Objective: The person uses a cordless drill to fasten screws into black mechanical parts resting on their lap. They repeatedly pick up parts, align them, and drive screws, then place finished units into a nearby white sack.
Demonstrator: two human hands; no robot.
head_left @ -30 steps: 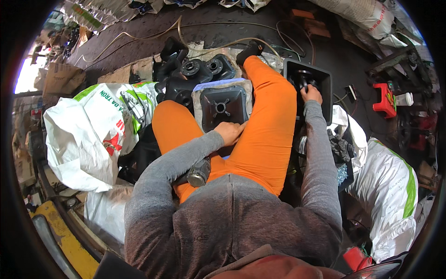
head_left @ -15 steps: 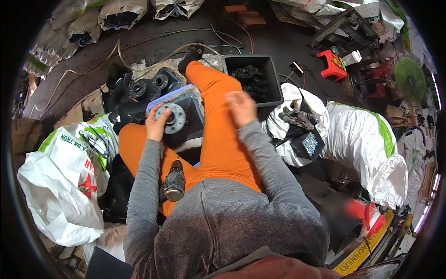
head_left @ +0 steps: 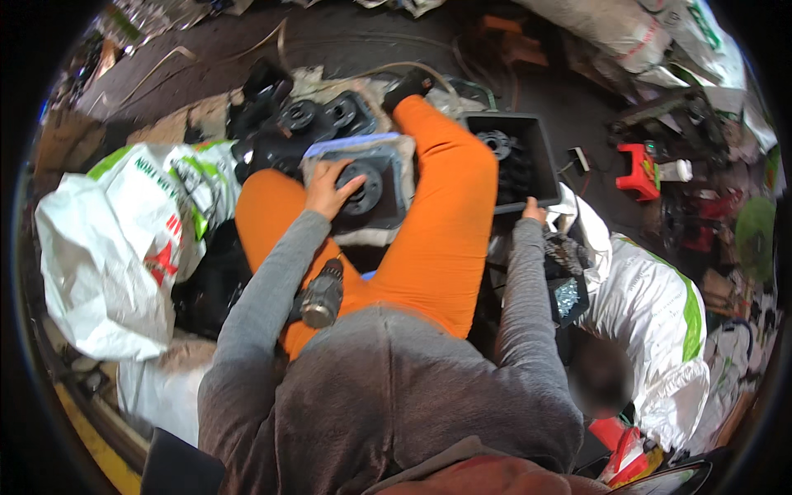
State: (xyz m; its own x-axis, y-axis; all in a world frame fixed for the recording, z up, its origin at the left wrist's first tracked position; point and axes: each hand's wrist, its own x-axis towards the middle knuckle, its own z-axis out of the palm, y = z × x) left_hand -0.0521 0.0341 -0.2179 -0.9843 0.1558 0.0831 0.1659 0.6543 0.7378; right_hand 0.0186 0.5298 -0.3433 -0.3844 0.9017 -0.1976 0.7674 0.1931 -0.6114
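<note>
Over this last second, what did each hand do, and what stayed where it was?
The right hand left the inside of the black bin and crossed above the thigh, then returned; it now rests at the bin's near edge, holding nothing visible. The left hand slid forward from the thigh onto the black round flange on the square plate. The drill stayed on the lap.

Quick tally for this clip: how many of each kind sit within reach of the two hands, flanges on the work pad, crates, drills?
Black flange under the left hand: 1
Black crate touched by the right hand: 1
Drill on the lap: 1
Total: 3
</note>
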